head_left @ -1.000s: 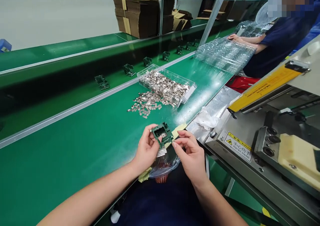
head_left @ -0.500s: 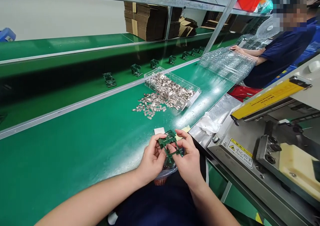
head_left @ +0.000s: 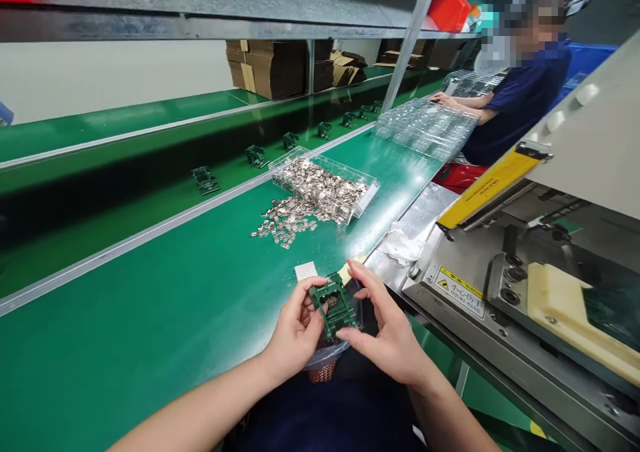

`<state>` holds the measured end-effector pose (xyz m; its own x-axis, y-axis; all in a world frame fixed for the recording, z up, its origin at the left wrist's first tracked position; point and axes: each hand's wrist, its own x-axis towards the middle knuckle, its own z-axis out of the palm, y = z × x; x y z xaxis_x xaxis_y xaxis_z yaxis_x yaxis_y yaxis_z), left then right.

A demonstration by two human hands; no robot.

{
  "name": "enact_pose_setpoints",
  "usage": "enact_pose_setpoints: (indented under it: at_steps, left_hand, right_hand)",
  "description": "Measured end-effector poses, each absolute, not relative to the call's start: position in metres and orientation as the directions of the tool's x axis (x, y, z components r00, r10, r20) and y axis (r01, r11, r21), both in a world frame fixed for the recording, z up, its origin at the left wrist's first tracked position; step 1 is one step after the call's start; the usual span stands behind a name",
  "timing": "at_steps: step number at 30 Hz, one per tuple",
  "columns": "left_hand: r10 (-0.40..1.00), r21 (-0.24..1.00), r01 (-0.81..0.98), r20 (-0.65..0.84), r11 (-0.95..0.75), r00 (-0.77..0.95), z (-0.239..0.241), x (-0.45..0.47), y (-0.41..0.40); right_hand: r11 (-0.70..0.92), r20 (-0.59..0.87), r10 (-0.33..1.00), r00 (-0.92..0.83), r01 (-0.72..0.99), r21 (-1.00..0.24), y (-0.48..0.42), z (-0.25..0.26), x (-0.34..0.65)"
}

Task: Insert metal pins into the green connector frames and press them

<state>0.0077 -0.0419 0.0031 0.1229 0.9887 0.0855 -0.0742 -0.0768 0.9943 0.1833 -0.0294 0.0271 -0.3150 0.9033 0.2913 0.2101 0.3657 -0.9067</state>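
Note:
My left hand (head_left: 299,322) grips a green circuit board (head_left: 336,305) by its left side, between thumb and fingers. The board has cut-out gaps and is tilted above a lined orange basket (head_left: 323,372). On its right, my right hand (head_left: 387,322) is open, fingers spread. The right thumb tip is close to the board's lower right edge; whether it touches is unclear. Beyond the hands, small silvery metal pieces (head_left: 287,219) lie loose on the green bench (head_left: 210,292), spilling from a clear plastic tray (head_left: 367,202) filled with more of them.
A machine with a yellow bar (head_left: 483,192) and a warning label (head_left: 460,291) stands at right. Several green boards (head_left: 205,180) line the sunken strip behind the bench. Clear trays (head_left: 425,129) lie before a co-worker (head_left: 525,99). A white ridged piece (head_left: 306,271) is beyond my left hand.
My right hand has loosened from the circuit board, its fingers spreading and shifting right. My left hand keeps its hold, and the board has turned slightly. The camera view has shifted.

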Motion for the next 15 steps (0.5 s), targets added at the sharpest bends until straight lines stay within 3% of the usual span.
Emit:
enact_pose_setpoints:
  at_steps: [4,8,10,12,15]
  left_hand:
    - [0.957,0.997,0.044,0.041,-0.056,0.288,0.008,0.018,-0.056]
    - [0.890,1.000,-0.021,0.030,-0.023,0.454,0.021,0.038,-0.039]
    - [0.829,0.997,-0.013,0.067,-0.072,0.555,0.034,0.066,-0.016]
    - [0.756,0.979,0.023,0.143,-0.204,0.639,0.053,0.109,0.006]
    - [0.629,0.894,0.002,0.313,-0.448,0.712,0.082,0.190,0.028]
  right_hand:
    - [0.519,0.404,0.819,-0.407,0.227,-0.824,-0.043,0.053,0.211]
    - [0.525,0.457,0.838,-0.297,0.209,-0.825,-0.068,0.073,0.262]
    - [0.480,0.471,0.877,-0.092,0.211,-0.852,-0.090,0.074,0.296]
    - [0.445,0.484,0.841,0.243,0.199,-0.873,-0.115,0.070,0.333]
    - [0.433,0.488,0.482,0.727,0.287,-0.854,-0.144,0.062,0.383]
